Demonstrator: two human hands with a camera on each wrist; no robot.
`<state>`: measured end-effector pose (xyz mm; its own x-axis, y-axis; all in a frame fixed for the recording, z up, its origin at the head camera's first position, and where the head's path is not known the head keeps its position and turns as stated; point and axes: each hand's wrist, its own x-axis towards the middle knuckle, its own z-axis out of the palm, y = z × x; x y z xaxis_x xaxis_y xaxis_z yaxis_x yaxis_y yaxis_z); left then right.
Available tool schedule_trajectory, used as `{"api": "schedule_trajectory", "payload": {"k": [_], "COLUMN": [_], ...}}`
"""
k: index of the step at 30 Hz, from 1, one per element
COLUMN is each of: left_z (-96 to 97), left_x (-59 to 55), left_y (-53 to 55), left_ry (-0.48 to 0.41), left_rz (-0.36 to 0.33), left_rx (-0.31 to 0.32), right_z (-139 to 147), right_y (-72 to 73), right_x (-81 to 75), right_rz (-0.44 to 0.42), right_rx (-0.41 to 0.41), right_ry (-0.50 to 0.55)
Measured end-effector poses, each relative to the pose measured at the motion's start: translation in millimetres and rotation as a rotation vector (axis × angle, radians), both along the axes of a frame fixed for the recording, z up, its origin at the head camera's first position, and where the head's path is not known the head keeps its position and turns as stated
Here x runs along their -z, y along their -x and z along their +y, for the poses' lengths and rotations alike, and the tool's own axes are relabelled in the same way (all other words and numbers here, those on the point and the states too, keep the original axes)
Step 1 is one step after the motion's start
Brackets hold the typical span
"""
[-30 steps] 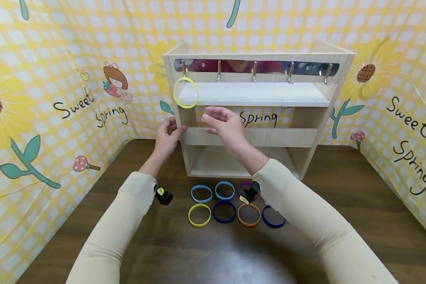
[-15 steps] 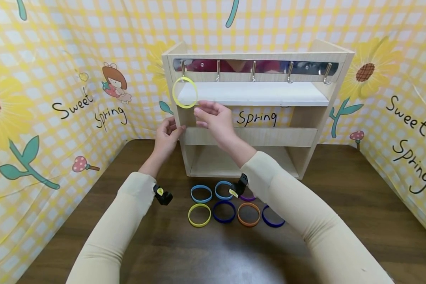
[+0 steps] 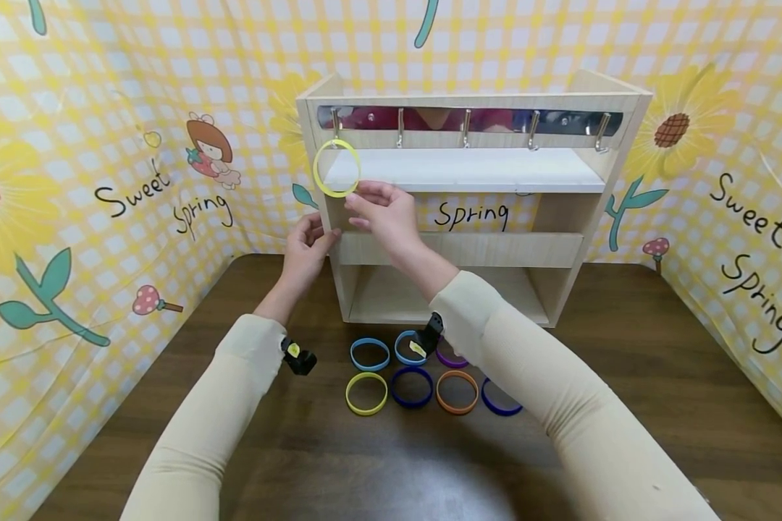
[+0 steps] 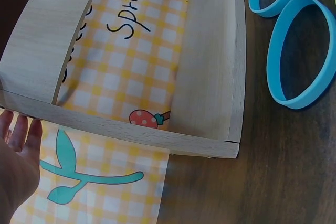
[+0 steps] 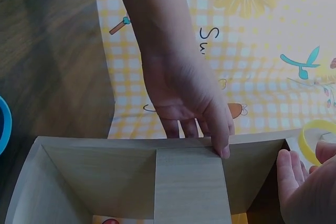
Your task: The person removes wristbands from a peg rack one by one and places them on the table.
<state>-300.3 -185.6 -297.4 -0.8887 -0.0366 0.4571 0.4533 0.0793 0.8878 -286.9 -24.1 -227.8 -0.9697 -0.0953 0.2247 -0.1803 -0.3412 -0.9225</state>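
Note:
A yellow silicone wristband [image 3: 316, 174] hangs from the leftmost hook [image 3: 335, 123] of a small wooden shelf [image 3: 469, 250]. My right hand [image 3: 391, 221] is at the band's lower right edge, its fingers loosely bent. In the right wrist view the yellow band [image 5: 305, 148] runs behind the thumb; whether the fingertips touch it I cannot tell. My left hand [image 3: 305, 250] grips the shelf's left side panel. The right wrist view shows that left hand [image 5: 181, 87] with its thumb over the front edge and its fingers against the outer side.
Several wristbands lie in two rows before the shelf: light blue [image 3: 370, 367], yellow [image 3: 366, 412], dark blue [image 3: 412, 405], orange [image 3: 457, 411] and purple [image 3: 452, 362]. The right forearm partly covers the back row. Patterned cloth [image 3: 137, 94] surrounds the brown table [image 3: 287, 449].
My right hand has moved left, from apart to beside the hanging yellow wristband's lower edge. The left hand stays on the side panel, and the band still hangs from its hook.

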Motion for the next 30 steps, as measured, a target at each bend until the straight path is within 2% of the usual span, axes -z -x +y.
{"api": "schedule_trajectory", "payload": {"k": [14, 26, 30], "left_z": [-1.4, -0.9, -1.2], "left_x": [-0.1, 0.3, 1.3], "left_y": [-0.5, 0.4, 1.8], "left_ry": [0.008, 0.008, 0.008], "left_rz": [-0.008, -0.007, -0.002], "left_rx": [0.011, -0.006, -0.002], "right_z": [-3.7, 0.0, 1.4], "right_y": [-1.2, -1.3, -3.2], "right_x": [-1.6, -6.2, -8.1], "right_rz": [0.007, -0.015, 0.003], "right_rx": [0.04, 0.034, 0.03], "right_ry": [0.068, 0.126, 0.142]}}
